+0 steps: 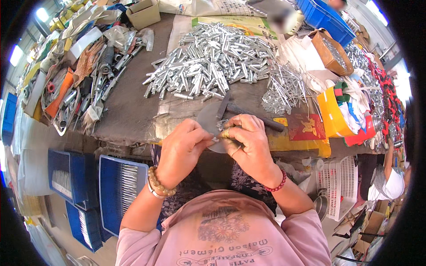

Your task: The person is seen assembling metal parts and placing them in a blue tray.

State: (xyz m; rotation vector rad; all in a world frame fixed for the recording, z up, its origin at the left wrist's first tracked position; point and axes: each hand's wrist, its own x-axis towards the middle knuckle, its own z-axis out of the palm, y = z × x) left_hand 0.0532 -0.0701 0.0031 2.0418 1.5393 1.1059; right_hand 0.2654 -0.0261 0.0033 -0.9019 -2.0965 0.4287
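My left hand (183, 142) and my right hand (251, 141) meet over the table's near edge, fingertips pinched close together. Between them is a small shiny metal piece (216, 139), mostly covered by the fingers, so its kind cannot be told. Behind and under the fingertips lies a round grey metal disc (207, 117). A hammer (262, 119) rests just beyond my right hand, its dark head over the disc. Farther back, a large heap of silvery metal sleeves (217, 57) spreads over the table. Thin metal pins (286, 88) are piled to its right.
Tools and bags (88, 75) crowd the table's left. At right stand a yellow container (333, 113), a red printed packet (306, 127) and a cardboard box (330, 51). Blue bins (103, 177) of metal rods sit below left. A white basket (330, 190) stands below right.
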